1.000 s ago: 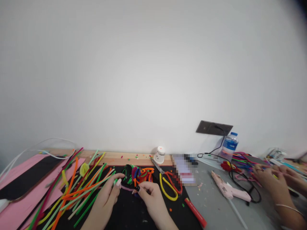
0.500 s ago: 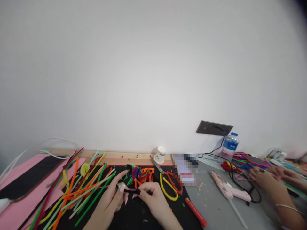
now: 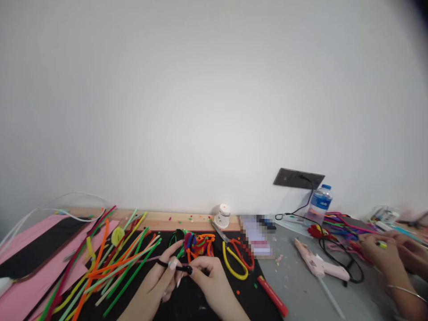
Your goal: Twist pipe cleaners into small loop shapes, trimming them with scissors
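A black pipe cleaner (image 3: 162, 264) runs between my two hands, low in the middle of the view. My left hand (image 3: 159, 281) pinches it between thumb and fingers. At its other end my right hand (image 3: 210, 280) is closed on it, thumb against fingers. A thin purplish strand (image 3: 149, 259) pokes out to the left of my left hand. Just beyond my fingers lies a heap of twisted orange, blue, purple and green pipe cleaners (image 3: 204, 243). Many loose coloured pipe cleaners (image 3: 123, 272) spread to the left of my left hand.
Scissors with yellow and red handles (image 3: 245, 277) lie right of my hands, near a white cup (image 3: 222, 216). A red tube (image 3: 272, 296), a pink glue gun (image 3: 314, 265), its black cord and a bottle (image 3: 320, 203) are further right. Another person's hands (image 3: 384, 252) work at the far right.
My left fingers have shifted slightly and drawn nearer my right hand, and the black pipe cleaner now curves over them. The other person's hands have moved right.
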`<state>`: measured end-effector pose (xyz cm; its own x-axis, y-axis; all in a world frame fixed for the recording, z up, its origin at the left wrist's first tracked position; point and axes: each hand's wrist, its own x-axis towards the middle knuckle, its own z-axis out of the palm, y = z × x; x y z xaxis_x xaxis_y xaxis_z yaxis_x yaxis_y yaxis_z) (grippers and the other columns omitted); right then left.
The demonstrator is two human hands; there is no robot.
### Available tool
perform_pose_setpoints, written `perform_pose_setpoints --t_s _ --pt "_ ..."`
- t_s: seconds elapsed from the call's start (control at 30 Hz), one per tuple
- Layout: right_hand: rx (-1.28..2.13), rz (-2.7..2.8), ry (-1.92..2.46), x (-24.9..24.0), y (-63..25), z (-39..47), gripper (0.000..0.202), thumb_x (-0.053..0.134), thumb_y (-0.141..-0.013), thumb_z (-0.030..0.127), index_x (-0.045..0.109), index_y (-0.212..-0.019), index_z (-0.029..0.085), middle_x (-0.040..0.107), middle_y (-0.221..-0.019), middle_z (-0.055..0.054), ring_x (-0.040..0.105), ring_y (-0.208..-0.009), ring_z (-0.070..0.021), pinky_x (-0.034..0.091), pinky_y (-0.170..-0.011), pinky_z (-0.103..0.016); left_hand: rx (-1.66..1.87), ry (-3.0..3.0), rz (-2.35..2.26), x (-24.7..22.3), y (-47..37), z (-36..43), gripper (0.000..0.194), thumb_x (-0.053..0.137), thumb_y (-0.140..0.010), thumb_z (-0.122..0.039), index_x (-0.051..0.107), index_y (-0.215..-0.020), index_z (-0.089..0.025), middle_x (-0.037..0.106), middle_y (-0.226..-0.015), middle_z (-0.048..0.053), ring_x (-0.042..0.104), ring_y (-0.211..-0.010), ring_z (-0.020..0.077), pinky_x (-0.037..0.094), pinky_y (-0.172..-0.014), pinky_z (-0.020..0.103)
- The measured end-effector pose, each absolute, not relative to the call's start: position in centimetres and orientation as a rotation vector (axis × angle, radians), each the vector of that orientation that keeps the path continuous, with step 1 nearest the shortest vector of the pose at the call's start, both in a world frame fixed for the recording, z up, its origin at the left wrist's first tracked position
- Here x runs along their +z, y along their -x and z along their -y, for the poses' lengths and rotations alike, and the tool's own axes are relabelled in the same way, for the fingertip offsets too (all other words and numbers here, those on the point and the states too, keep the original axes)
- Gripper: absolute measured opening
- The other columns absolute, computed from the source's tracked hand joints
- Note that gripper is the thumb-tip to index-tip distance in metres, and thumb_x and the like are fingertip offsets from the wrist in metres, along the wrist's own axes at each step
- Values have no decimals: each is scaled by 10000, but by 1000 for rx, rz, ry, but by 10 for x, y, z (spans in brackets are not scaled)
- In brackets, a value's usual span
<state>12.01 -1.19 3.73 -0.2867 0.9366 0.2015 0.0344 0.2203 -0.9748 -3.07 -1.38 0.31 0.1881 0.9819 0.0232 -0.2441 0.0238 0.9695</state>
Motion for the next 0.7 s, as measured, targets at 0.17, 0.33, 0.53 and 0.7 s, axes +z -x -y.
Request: perform_pose_setpoints --t_s 0.17,0.33,0.53,0.7 --pt "1134 1556 996 33 -113 16 173 604 -736 237 698 -644 126 543 -521 13 444 -505 -96 336 -509 -188 1094 -1160 -885 -6 29 11 715 459 -747 -610 322 -1297 -175 295 -466 -107 176 -361 36 108 -338 154" --pt "1118 1567 970 28 -111 17 133 579 -734 153 690 -662 136 586 -580 5 491 -560 -104 371 -559 -192 986 -1233 -945 -5 29 13 745 398 -745 -650 348 -1283 -137 241 -439 -114 136 -375 52 81 -335 165" --pt "1381 1200 890 25 -114 12 156 706 -621 173 640 -754 127 614 -563 1 474 -431 -69 356 -426 -158 985 -1154 -1039 6 37 12 591 408 -730 -645 522 -1087 -188 276 -413 -112 226 -324 56 209 -337 162" --pt "1516 1076 776 24 -115 9 203 717 -647 265 611 -717 108 628 -520 -29 461 -347 -61 384 -360 -161 934 -1263 -1074 22 39 14 502 431 -726 -627 600 -826 -165 337 -396 -93 309 -335 75 303 -360 185"
